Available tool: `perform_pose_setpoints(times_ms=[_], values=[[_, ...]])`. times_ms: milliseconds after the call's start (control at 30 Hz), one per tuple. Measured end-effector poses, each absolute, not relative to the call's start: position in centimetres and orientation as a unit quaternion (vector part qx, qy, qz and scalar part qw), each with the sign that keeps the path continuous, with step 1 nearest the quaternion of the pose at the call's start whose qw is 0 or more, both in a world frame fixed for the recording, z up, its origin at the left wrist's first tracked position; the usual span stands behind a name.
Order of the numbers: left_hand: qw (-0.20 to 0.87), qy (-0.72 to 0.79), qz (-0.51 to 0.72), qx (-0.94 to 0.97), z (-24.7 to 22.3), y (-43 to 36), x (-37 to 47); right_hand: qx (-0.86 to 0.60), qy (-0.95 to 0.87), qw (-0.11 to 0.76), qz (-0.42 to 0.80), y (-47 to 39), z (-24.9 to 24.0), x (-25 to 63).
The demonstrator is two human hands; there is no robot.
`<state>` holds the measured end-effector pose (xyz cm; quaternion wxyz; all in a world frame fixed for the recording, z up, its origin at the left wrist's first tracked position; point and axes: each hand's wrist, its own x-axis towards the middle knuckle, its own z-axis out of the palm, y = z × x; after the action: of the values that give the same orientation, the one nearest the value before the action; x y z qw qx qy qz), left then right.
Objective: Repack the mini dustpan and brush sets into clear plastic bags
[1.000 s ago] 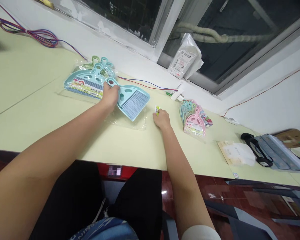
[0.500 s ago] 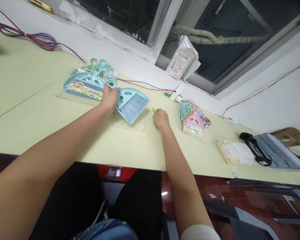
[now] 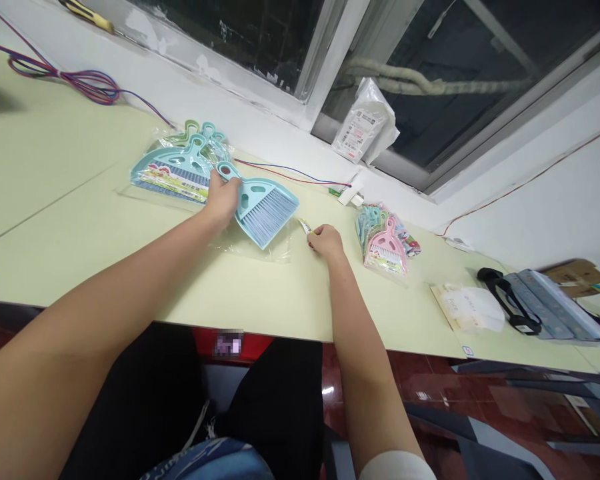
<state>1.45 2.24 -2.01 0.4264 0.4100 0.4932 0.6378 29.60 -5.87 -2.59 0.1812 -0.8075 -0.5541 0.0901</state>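
Observation:
My left hand (image 3: 224,195) is closed on the handle end of a light blue dustpan (image 3: 253,193), whose grey-blue brush (image 3: 269,217) lies nested in it. Under this set a clear plastic bag (image 3: 275,252) is spread on the table. Pinched in my right hand (image 3: 326,240) is a small printed label card (image 3: 306,228), seen nearly edge-on, a little right of the dustpan. Just left of my left hand lie bagged blue and green dustpan sets (image 3: 173,163), the front one with a printed label.
Smaller bagged dustpan sets (image 3: 386,245), pink in front, lie to the right. Farther right are a flat pack (image 3: 467,307), a black strap (image 3: 513,303) and blue-grey boxes (image 3: 555,310). Coiled wires (image 3: 87,87) run along the wall. A wrapped box (image 3: 363,127) stands on the sill.
The label card in my right hand has turned, so its printed face shows less. My left hand keeps the dustpan and brush in the same place. The view has shifted slightly.

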Motion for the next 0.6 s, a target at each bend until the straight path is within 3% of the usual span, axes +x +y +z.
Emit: perform_pose_setpoints(times_ms=[267, 600], values=[[0.427, 0.495, 0.637, 0.409, -2.01, 2.26, 1.34, -0.779, -0.502, 0.302, 0.223, -5.81, -2.65, 29.16], [0.444, 0.485, 0.631, 0.412, -2.14, 2.45, 1.23, -0.773, -0.509, 0.327, 0.192, -5.28, -3.23, 29.20]])
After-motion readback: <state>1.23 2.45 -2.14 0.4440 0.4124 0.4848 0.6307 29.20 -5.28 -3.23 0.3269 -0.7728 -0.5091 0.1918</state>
